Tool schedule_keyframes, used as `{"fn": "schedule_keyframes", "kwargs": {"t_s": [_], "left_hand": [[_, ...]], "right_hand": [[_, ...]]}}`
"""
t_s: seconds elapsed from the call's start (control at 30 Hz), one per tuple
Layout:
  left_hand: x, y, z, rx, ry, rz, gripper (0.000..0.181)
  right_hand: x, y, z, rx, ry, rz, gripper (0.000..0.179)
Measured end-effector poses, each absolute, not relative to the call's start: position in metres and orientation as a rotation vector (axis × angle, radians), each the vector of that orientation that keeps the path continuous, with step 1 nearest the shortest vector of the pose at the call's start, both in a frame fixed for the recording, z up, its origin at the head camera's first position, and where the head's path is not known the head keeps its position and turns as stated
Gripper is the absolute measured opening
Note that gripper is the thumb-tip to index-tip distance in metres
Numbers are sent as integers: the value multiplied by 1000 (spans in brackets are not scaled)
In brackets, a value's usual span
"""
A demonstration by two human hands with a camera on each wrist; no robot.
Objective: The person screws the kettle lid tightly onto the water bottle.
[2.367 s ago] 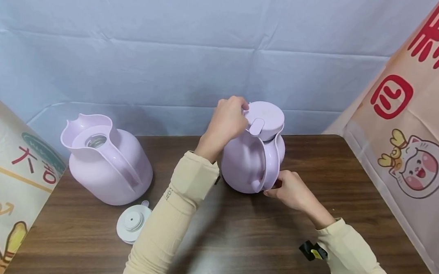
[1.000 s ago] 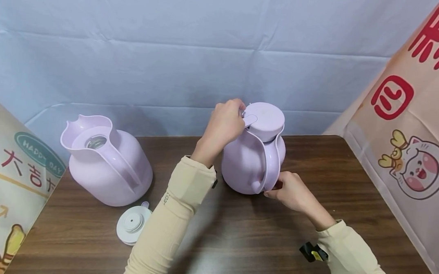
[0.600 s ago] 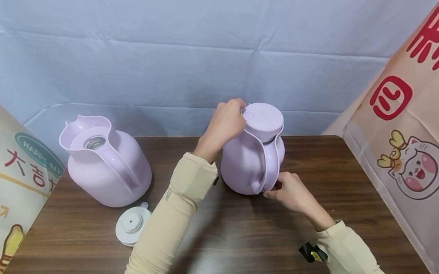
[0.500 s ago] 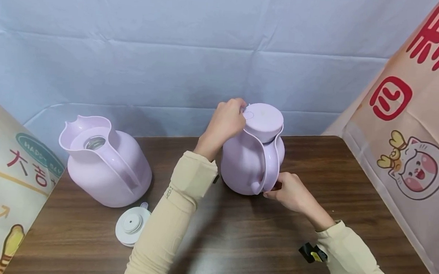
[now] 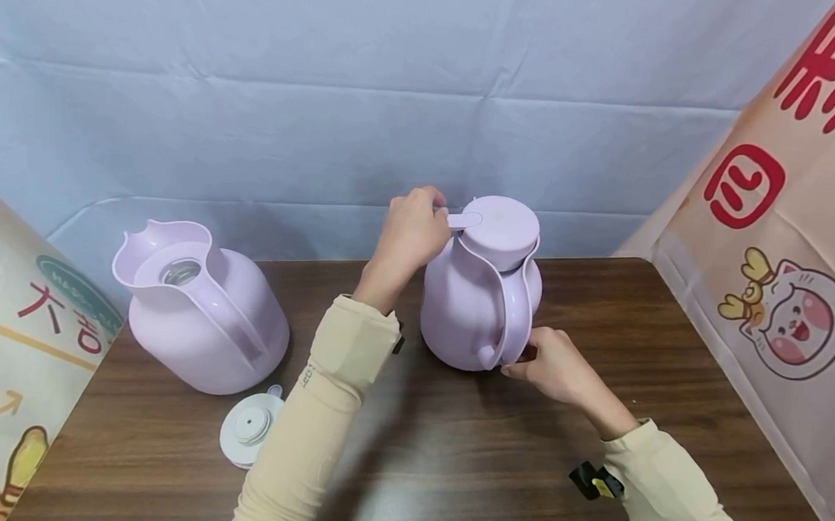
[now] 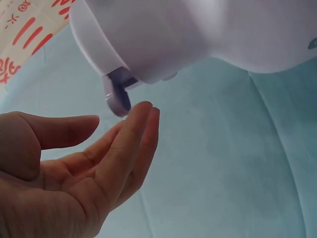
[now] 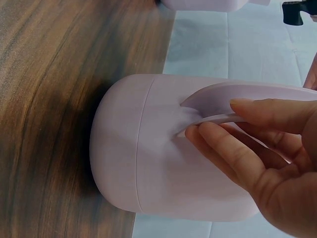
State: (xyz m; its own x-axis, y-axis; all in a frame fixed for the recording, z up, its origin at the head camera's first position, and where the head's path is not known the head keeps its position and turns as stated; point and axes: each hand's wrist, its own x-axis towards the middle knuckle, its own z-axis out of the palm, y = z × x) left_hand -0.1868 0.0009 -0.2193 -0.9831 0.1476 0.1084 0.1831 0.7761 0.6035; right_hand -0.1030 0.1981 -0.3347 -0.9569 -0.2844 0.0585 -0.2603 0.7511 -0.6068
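A lilac thermos jug [image 5: 457,317] stands upright at the right in the head view, its round lid [image 5: 508,227] seated in the mouth. From the lid a small tab [image 5: 463,220] sticks out to the left. My left hand [image 5: 410,233] is beside that tab; in the left wrist view, thumb and loosely bent fingers are apart, with fingertips close under the tab [image 6: 118,96]. Whether they touch is unclear. My right hand [image 5: 556,365] pinches the lower end of the jug's handle [image 7: 218,119] between thumb and fingers.
A second lilac jug [image 5: 211,329], lidless with its mouth uncovered, stands at the left of the wooden table [image 5: 464,465]. Its white-undersided lid [image 5: 248,428] lies upside down in front, near my left sleeve. A pale cloth [image 5: 311,131] hangs behind the table.
The lid's tab has swung from facing the front to pointing left. My left hand has since shifted left, away from the lid. The right hand holds its place on the handle.
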Motion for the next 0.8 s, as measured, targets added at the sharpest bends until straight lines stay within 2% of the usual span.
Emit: {"fn": "schedule_keyframes", "kwargs": {"t_s": [0.27,0.8], "left_hand": [[-175,-1,-219,-262,-2841,-958,19],[-176,16,-214,-330,-2876,-961,27]], "right_hand": [[-103,198,-335,-450,2905,-1006,11],[-105,199,-339,-447,2916,-1001,12]]}}
